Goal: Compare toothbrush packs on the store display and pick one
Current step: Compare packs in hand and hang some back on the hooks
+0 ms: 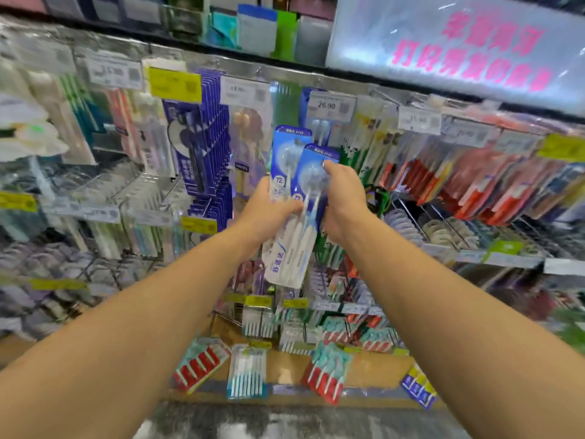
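Observation:
Two matching blue-and-white toothbrush packs are held up in front of the display. My left hand (264, 210) grips the rear pack (286, 153) at its lower half, thumb across the front. My right hand (343, 201) holds the front pack (311, 198) from its right edge, fingers curled over the top part. The front pack overlaps the rear one and tilts slightly left; its white lower end (288, 264) hangs below both hands. A price tag reading 26.90 (329, 106) hangs just above them.
Hanging rows of toothbrush packs fill the display: dark blue boxes (202, 137) at left, red and orange packs (468, 182) at right. Loose red and teal packs (327, 372) lie on the bottom shelf. A lit sign with pink characters (468, 52) sits upper right.

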A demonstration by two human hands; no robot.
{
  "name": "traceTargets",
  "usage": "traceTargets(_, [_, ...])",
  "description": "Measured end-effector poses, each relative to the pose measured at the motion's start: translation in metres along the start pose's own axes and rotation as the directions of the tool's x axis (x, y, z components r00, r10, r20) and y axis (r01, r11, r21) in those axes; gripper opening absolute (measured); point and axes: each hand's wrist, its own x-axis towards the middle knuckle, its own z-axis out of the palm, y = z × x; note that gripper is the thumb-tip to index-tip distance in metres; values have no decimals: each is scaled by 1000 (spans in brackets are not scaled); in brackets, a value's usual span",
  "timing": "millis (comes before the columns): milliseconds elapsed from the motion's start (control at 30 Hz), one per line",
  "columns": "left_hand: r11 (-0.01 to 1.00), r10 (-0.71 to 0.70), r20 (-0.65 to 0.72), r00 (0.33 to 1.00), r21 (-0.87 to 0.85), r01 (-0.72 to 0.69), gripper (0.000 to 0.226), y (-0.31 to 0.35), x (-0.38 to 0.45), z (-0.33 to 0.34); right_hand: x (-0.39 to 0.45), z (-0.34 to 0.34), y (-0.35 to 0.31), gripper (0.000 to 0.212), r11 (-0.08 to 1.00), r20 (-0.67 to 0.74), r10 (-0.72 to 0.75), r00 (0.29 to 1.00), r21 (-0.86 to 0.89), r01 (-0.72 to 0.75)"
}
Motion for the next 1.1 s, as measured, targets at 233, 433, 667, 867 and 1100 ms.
traceTargets(233, [998,22,-85,996,53,-17,41,-5,29,-3,25,1,-12,15,999,-76,16,997,50,-12])
traceTargets(433, [993,28,-118,993,120,-13,34,2,54,-6,64,1,-20,4,996,-45,-88,995,-30,87])
traceTargets(667, [990,39,-179,983,140,-14,21,8,76,1,92,4,-23,14,966,144,-259,955,57,253])
traceTargets(867, [994,53,-252,966,108,-26,23,1,87,8,104,5,-19,8,936,177,-318,931,216,279])
traceTargets(1100, [986,102,-291,951,159,-57,48,-15,96,6,117,7,-26,21,916,247,-324,913,325,237])
